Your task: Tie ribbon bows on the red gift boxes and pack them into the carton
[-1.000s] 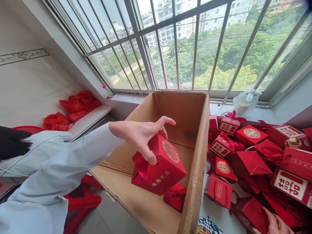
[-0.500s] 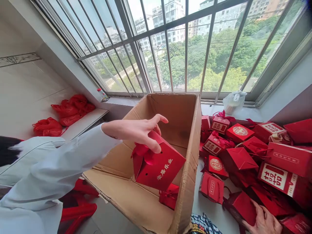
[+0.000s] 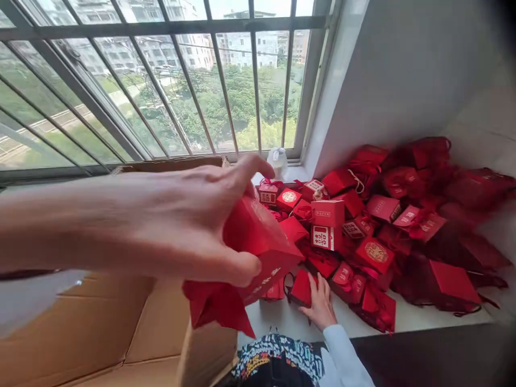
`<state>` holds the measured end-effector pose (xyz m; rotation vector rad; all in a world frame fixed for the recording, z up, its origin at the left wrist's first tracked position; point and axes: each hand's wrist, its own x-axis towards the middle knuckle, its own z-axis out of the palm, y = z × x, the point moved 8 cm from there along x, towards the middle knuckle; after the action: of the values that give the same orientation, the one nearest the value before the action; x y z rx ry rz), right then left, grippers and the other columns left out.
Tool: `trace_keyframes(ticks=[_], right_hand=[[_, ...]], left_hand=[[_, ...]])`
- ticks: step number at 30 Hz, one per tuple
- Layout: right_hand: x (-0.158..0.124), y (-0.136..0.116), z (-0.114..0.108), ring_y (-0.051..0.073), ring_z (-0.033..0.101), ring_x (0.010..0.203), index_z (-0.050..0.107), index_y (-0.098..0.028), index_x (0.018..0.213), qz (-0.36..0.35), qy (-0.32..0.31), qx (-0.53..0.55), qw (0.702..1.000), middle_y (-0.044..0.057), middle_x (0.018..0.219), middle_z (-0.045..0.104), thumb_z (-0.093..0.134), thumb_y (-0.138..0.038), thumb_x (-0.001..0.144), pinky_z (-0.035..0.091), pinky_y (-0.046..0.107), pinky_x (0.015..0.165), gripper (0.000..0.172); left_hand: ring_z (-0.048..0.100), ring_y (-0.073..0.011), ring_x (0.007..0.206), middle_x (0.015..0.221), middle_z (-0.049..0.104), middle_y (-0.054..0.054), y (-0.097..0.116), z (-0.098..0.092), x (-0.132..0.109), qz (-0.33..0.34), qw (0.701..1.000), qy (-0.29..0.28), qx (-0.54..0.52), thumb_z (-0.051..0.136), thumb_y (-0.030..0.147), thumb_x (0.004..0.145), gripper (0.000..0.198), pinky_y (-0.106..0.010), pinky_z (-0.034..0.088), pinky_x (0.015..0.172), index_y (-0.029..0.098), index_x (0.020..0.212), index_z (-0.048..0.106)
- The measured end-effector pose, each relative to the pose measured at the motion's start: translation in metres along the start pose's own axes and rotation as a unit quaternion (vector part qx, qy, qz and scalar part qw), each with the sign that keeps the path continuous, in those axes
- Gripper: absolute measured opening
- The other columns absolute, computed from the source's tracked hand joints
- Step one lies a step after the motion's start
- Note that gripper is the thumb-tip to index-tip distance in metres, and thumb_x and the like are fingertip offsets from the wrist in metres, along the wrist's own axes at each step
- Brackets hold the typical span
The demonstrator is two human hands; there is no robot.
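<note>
My left hand (image 3: 197,220) reaches in from the left, close to the camera, thumb and fingers gripping a red gift box (image 3: 262,242) with a red ribbon hanging below it. The box is in front of the right side of the cardboard carton (image 3: 161,317), hiding part of the pile behind. My right hand (image 3: 321,303), in a pale sleeve, has its fingers around a small dark red gift box (image 3: 300,288) at the pile's front edge. A white-labelled red box (image 3: 323,237) and several other red boxes lie beyond that hand.
A large heap of red gift boxes and bags (image 3: 403,215) covers the white ledge (image 3: 427,322) up to the right wall. A barred window (image 3: 226,97) stands behind. On the sill sits a white plastic bag (image 3: 277,161). Patterned cloth (image 3: 278,352) shows at the bottom.
The view has swung right, showing more of the heap. My left hand has lifted its gift box up from inside the carton and nearer the camera. My right hand stays on its box.
</note>
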<state>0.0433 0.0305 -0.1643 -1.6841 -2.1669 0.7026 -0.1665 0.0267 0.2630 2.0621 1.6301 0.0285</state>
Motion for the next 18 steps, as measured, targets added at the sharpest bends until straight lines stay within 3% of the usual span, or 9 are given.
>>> trace_keyframes(ticks=[2,5,6,8,11,15,18], right_hand=[[-0.001,-0.026,-0.042,0.033,0.023,0.137,0.021,-0.02,0.142,-0.026,-0.011,0.15,0.988,0.016,0.148,0.024,0.068,-0.034,0.068,0.026,0.052,0.108,0.089],[-0.01,-0.075,-0.113,0.026,0.028,0.138,0.014,-0.027,0.145,-0.122,-0.078,0.36,0.922,0.011,0.15,0.025,0.063,-0.052,0.076,0.032,0.045,0.107,0.088],[-0.015,-0.089,-0.136,0.027,0.026,0.139,0.013,-0.027,0.145,-0.154,-0.085,0.383,0.907,0.01,0.151,0.023,0.064,-0.057,0.074,0.029,0.045,0.109,0.092],[-0.023,-0.106,-0.163,0.029,0.023,0.139,0.007,-0.025,0.147,-0.188,-0.096,0.352,0.912,0.011,0.15,0.024,0.073,-0.06,0.062,0.024,0.049,0.111,0.113],[-0.025,-0.103,-0.168,0.032,0.023,0.138,-0.003,-0.021,0.147,-0.164,-0.058,0.276,0.946,0.014,0.148,0.024,0.081,-0.051,0.055,0.028,0.054,0.108,0.128],[-0.025,-0.076,-0.155,0.034,0.034,0.13,0.014,-0.023,0.144,-0.131,0.017,0.239,0.962,0.014,0.138,0.037,0.079,-0.032,0.063,0.037,0.054,0.103,0.104],[-0.031,-0.049,-0.153,0.037,0.031,0.131,0.003,-0.024,0.144,-0.085,0.041,0.226,0.97,0.015,0.142,0.029,0.083,-0.03,0.055,0.036,0.058,0.102,0.12]], left_hand=[[0.056,-0.0248,0.088,0.098,0.056,-0.005,0.029,0.033,0.032,0.042,0.997,-0.04,0.042,0.064,0.051,0.065,0.059,-0.035,0.045,0.081,0.02,0.112,0.044],[0.058,-0.031,0.088,0.097,0.056,-0.01,0.057,0.092,0.07,0.055,0.99,-0.092,0.088,0.065,0.042,0.064,0.05,-0.04,0.045,0.078,0.018,0.105,0.048],[0.058,-0.0329,0.087,0.099,0.055,-0.012,0.059,0.112,0.079,0.031,0.987,-0.113,0.108,0.066,0.037,0.062,0.052,-0.042,0.046,0.076,0.017,0.107,0.048],[0.059,-0.0361,0.089,0.105,0.054,-0.016,0.061,0.144,0.096,-0.019,0.98,-0.14,0.138,0.068,0.03,0.057,0.061,-0.046,0.046,0.076,0.015,0.113,0.047],[0.059,-0.0379,0.093,0.105,0.054,-0.017,0.072,0.173,0.121,-0.041,0.981,-0.139,0.127,0.066,0.031,0.058,0.064,-0.05,0.046,0.077,0.014,0.117,0.045],[0.059,-0.038,0.092,0.106,0.052,-0.016,0.091,0.201,0.149,-0.033,0.979,-0.144,0.138,0.069,0.029,0.054,0.075,-0.05,0.047,0.073,0.016,0.122,0.04],[0.058,-0.0377,0.092,0.107,0.052,-0.016,0.101,0.217,0.163,-0.033,0.983,-0.106,0.148,0.068,0.033,0.054,0.077,-0.052,0.047,0.071,0.017,0.122,0.039]])
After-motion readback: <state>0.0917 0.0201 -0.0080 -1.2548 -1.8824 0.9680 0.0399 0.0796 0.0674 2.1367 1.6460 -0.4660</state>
